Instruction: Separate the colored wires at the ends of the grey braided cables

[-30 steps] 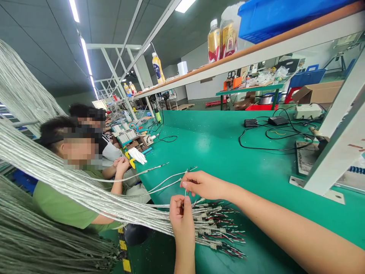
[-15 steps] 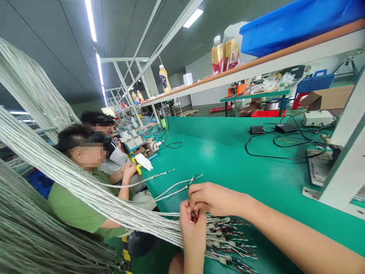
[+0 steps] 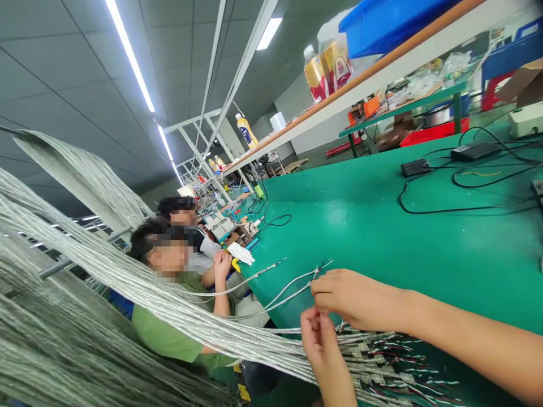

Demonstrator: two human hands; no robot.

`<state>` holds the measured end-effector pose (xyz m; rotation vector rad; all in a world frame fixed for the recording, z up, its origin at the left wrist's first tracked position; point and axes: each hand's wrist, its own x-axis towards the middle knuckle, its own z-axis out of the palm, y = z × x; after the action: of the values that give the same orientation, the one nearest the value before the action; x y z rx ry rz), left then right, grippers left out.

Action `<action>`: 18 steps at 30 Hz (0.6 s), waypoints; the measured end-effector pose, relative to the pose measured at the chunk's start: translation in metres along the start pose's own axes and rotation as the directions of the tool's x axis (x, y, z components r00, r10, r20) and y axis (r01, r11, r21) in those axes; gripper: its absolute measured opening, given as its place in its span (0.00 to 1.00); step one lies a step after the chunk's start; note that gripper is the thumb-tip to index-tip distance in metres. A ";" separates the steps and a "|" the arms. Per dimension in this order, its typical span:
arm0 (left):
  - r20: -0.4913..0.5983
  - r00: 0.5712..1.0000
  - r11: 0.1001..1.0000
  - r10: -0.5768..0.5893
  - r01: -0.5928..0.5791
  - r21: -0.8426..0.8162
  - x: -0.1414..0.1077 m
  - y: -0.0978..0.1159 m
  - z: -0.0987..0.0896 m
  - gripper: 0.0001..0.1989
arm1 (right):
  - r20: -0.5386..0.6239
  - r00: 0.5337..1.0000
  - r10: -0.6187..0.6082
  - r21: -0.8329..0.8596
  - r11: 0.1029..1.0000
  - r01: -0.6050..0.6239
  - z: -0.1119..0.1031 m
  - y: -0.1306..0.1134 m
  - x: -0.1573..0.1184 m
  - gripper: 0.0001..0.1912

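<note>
- Work looks midway: the braided cables (image 3: 254,346) already end in bared coloured wires (image 3: 418,384) at lower right; how many are finished cannot be told.
- Three cable ends (image 3: 275,264) lie apart on the green surface (image 3: 365,226), mid-frame.
- Left hand (image 3: 326,347) and right hand (image 3: 345,294) meet beside the cables, fingers curled; any wire clamped between is hidden.

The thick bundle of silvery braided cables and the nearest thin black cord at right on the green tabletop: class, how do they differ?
The thick bundle of silvery braided cables is pale and shiny; the thin black cord is dark. The bundle gathers many cables side by side; the cord is one slim line. The bundle slants in from the left; the cord curves on the green tabletop. Both are long.
</note>
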<state>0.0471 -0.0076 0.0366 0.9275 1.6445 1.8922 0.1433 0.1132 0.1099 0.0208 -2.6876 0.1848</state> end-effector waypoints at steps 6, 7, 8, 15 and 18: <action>-0.112 0.987 0.993 0.118 -0.118 0.001 0.055 0.039 -0.016 0.14 | -0.044 0.998 0.043 0.060 0.997 -0.040 -0.002 0.004 -0.001 0.15; -0.128 0.982 0.990 0.138 -0.139 0.005 0.067 0.045 -0.019 0.14 | -0.047 0.998 0.042 0.069 0.997 -0.039 -0.003 0.004 -0.001 0.15; -0.140 0.978 0.988 0.156 -0.156 0.010 0.077 0.050 -0.021 0.13 | -0.052 0.998 0.039 0.079 0.996 -0.035 -0.003 0.005 -0.002 0.15; -0.145 0.975 0.986 0.166 -0.166 0.015 0.081 0.030 -0.013 0.12 | -0.071 0.995 0.069 0.101 0.993 -0.062 0.006 0.011 -0.003 0.19; -0.135 0.982 0.991 0.135 -0.135 0.008 0.054 0.009 -0.007 0.11 | -0.076 0.993 0.089 0.087 0.993 -0.083 0.010 0.009 -0.002 0.18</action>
<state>0.0074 0.0253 0.0553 0.9502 1.6950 2.0881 0.1403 0.1211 0.0989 -0.0754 -2.6013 0.3178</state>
